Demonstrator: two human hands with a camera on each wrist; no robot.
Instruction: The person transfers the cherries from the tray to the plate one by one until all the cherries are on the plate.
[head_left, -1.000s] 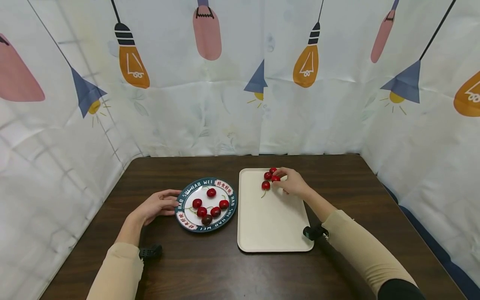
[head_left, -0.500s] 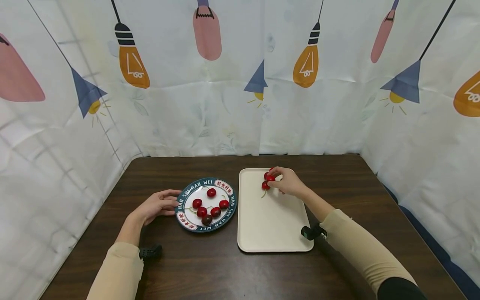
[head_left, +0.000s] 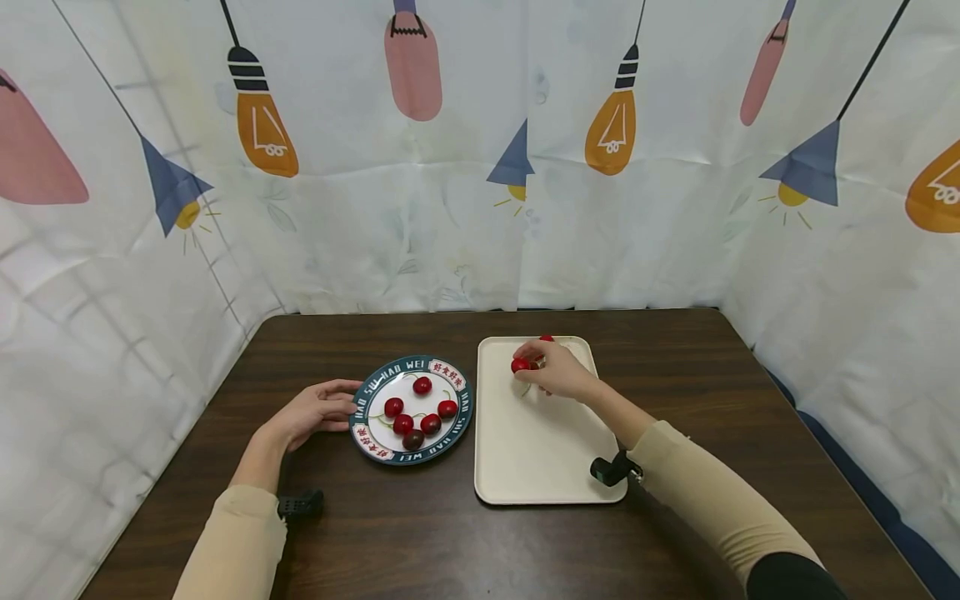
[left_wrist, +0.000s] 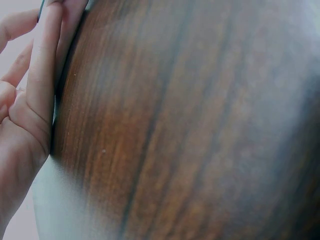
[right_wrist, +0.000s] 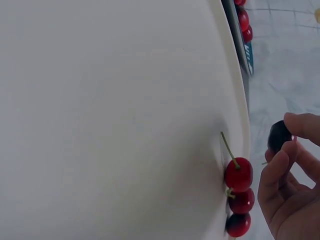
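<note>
In the head view my right hand (head_left: pixel 557 371) pinches a red cherry (head_left: pixel 521 365) between thumb and fingertips, over the upper part of a cream tray (head_left: pixel 543 454). The right wrist view shows this held cherry (right_wrist: pixel 279 136) as dark, raised above the tray. Below it, three cherries lie in a row on the tray, the nearest cherry (right_wrist: pixel 238 174) with a green stem; the hand partly covers them in the head view. At the left, my left hand (head_left: pixel 318 410) touches the rim of a round plate (head_left: pixel 463 407) with nearly straight fingers. Several cherries, some stemmed, lie on the plate.
Plate and tray stand side by side, a narrow gap between them, on a dark wood-grain table (head_left: pixel 420 533). A patterned white curtain (head_left: pixel 450 208) hangs behind the table and along both sides. Each wrist wears a dark camera strap.
My right hand has moved left across the tray with the pinched cherry, which now sits left of the others. The left hand and plate have stayed still.
</note>
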